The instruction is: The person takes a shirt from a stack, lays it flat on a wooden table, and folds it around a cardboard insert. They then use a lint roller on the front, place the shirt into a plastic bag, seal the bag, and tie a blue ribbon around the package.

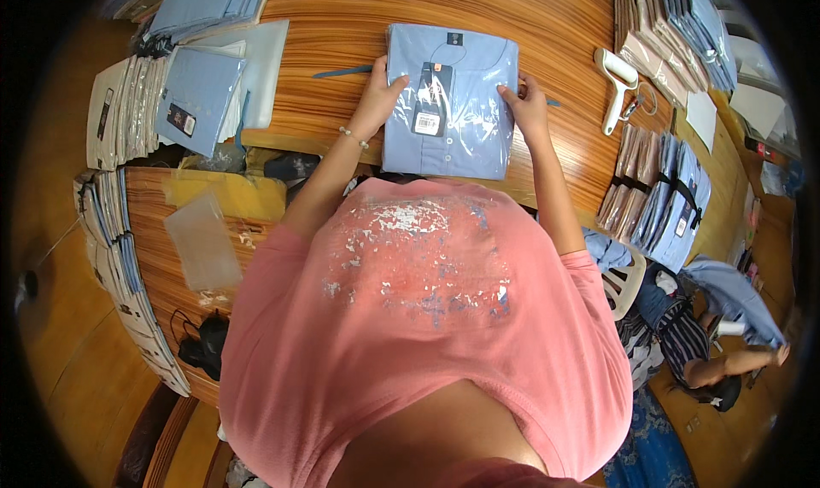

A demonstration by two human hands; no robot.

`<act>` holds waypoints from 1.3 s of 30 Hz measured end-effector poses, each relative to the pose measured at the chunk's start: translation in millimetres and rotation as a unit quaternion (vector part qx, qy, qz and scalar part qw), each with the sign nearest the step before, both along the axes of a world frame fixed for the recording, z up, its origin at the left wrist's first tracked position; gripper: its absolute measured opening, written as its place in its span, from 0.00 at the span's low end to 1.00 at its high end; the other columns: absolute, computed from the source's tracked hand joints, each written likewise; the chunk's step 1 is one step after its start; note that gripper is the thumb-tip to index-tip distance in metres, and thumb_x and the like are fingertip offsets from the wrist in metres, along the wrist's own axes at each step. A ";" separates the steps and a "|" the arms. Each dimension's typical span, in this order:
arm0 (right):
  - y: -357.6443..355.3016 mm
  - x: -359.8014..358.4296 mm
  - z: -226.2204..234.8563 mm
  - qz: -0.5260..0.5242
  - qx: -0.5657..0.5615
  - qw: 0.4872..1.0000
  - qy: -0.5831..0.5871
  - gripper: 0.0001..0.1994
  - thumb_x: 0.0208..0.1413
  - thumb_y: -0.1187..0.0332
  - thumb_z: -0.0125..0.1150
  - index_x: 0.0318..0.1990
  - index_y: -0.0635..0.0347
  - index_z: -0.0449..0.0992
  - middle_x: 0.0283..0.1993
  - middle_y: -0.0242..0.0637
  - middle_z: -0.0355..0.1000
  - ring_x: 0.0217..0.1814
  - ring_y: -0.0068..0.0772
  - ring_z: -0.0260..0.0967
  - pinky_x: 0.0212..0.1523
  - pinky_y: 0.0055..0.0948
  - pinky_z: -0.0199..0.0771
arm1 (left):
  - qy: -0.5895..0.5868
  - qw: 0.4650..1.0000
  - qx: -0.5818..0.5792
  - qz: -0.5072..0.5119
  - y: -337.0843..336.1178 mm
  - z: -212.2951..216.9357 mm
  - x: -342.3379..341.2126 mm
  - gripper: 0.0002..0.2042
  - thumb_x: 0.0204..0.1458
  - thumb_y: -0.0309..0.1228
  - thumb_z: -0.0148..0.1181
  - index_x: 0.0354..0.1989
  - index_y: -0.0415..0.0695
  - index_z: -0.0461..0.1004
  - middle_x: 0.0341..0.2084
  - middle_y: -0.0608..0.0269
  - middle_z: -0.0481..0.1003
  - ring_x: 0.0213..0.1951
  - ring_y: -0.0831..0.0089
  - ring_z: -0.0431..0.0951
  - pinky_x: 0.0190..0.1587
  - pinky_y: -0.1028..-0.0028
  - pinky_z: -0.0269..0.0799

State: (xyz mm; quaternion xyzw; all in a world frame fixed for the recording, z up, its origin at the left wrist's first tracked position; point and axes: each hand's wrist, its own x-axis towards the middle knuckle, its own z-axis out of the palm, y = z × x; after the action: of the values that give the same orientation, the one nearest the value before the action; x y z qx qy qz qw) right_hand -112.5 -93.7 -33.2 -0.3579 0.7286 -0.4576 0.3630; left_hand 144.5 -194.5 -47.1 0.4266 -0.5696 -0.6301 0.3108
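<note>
Because its wrap looks slick, the folded light-blue shirt in clear glossy plastic (465,112) suits a two-sided hold, upper centre of the frame.
Probably light, flat and floppy, it is best taken by opposite edges: the left hand (381,93) and right hand (527,108) pinch its sides, thumbs on top, forearms slanting inward.

Both arms (326,179) forward, thumbs (399,84) inward
</note>
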 end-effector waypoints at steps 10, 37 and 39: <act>19.1 31.6 69.4 0.011 0.077 0.955 0.288 0.25 0.46 0.61 0.62 0.54 0.53 0.66 0.38 0.45 0.71 0.39 0.44 0.68 0.38 0.37 0.68 | -0.507 0.701 -0.467 0.183 -188.5 88.1 125.7 0.38 0.42 0.25 0.58 0.64 0.45 0.46 0.62 0.40 0.43 0.62 0.42 0.45 0.58 0.57 0.56; -100.4 243.2 65.6 0.299 -0.013 0.902 -0.312 0.10 0.55 0.72 0.51 0.43 0.64 0.71 0.36 0.34 0.71 0.39 0.24 0.67 0.43 0.21 0.66 | 0.208 0.920 -0.104 0.317 -280.1 -34.4 216.4 0.33 0.47 0.25 0.60 0.59 0.35 0.48 0.57 0.50 0.57 0.54 0.60 0.63 0.57 0.64 0.58; -73.9 209.6 81.4 0.270 0.002 0.911 -0.312 0.10 0.55 0.72 0.50 0.44 0.63 0.71 0.36 0.34 0.71 0.40 0.24 0.67 0.43 0.22 0.66 | 0.170 0.917 -0.140 0.333 -274.9 -36.7 206.7 0.30 0.47 0.19 0.55 0.58 0.35 0.48 0.55 0.51 0.59 0.53 0.61 0.64 0.56 0.64 0.60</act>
State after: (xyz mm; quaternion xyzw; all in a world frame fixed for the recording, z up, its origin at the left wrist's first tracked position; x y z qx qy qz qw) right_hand 97.1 -167.6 48.2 -0.3792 0.4543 -0.4288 0.6826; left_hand 351.2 -469.4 -83.7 0.4299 -0.4158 -0.4673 0.6511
